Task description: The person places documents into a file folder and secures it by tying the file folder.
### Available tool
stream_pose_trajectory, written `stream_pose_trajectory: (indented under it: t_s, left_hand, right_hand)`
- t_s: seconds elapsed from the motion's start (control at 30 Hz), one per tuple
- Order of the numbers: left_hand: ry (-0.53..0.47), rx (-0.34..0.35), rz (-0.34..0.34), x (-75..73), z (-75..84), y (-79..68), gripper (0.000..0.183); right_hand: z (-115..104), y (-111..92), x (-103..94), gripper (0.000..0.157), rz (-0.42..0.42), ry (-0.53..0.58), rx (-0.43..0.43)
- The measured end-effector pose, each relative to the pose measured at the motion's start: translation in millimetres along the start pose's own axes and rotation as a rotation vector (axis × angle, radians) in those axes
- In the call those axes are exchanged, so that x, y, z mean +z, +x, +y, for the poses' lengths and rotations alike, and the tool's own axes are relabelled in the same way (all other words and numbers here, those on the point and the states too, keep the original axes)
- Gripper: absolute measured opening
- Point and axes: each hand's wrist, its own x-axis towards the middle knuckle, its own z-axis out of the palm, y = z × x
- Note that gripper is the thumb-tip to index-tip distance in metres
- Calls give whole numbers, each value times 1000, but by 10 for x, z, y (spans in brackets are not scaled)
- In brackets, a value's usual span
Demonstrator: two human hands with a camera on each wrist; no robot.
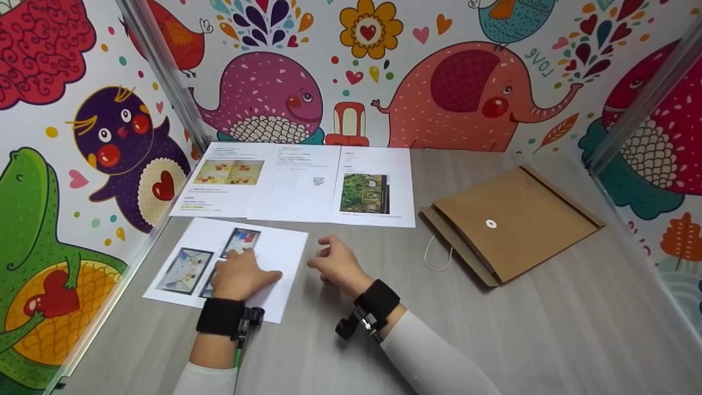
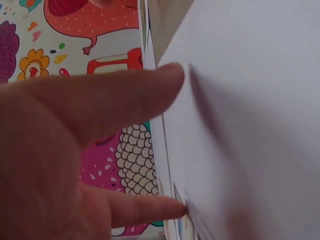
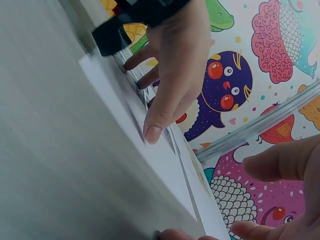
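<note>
A white printed sheet (image 1: 288, 249) with several small pictures lies on the table at the left. On it rests my left hand (image 1: 238, 277), fingertips at the pictures and thumb spread toward the sheet's right side. The left wrist view has the thumb (image 2: 130, 95) and a finger reaching to the paper (image 2: 250, 75). Just right of the sheet, my right hand (image 1: 340, 266) hovers with loosely bent fingers and holds nothing. In the right wrist view, its thumb and fingers (image 3: 285, 165) are apart, across from the left hand (image 3: 175, 75). The left palm covers part of the lower picture.
Behind the sheet lies a row of printed pages (image 1: 296, 197), some with photos. A brown document envelope (image 1: 526, 225) with a round button and a white string (image 1: 433, 260) is at the right. Cartoon-printed walls (image 1: 362, 82) border the grey table (image 1: 548, 329).
</note>
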Motion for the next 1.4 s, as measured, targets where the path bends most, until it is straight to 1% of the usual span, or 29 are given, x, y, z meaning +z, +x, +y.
stream_pose_trajectory:
  t_s: [0.03,0.17,0.2,0.23,0.3,0.43,0.5,0.57,0.63,0.73,0.8,0.87,1.0,1.13,1.3,1.4]
  left_hand:
    - [0,23,21,28,30,-23,87]
    - [-8,132,122,135,138,-84,68]
    - [-21,151,139,157,165,-95,63]
    - [-34,170,151,177,191,-105,60]
    - [-70,202,153,203,239,-119,53]
    - [-173,241,102,218,282,-125,45]
    - [-189,253,97,194,258,-112,45]
    - [-165,246,123,154,203,-93,52]
    - [-116,209,157,92,124,-83,65]
    - [-66,120,166,-1,-10,-72,81]
    - [-62,69,153,-51,-92,-57,86]
    - [-67,29,137,-76,-163,-26,88]
    - [-68,-34,89,-75,-252,39,91]
    - [-54,-53,53,-73,-288,64,95]
    - [-56,-52,48,-80,-285,56,95]
    - [-64,-54,53,-60,-269,71,93]
  right_hand:
    - [7,4,-7,59,19,-79,-36]
    - [29,5,-43,61,117,-489,-208]
    - [33,4,-51,61,136,-574,-239]
    - [36,3,-56,62,144,-633,-257]
    - [38,2,-66,62,148,-710,-262]
    - [45,14,-87,63,157,-806,-231]
    - [46,15,-102,65,164,-840,-213]
    - [50,16,-121,68,171,-863,-192]
    - [56,20,-141,73,171,-879,-172]
    - [62,23,-167,78,169,-869,-130]
    - [66,27,-180,80,172,-863,-114]
    - [68,27,-189,82,180,-860,-99]
    - [77,33,-196,84,192,-885,-89]
    - [95,46,-187,85,190,-911,-85]
    - [107,48,-185,83,178,-910,-97]
    - [108,52,-201,82,158,-912,-121]
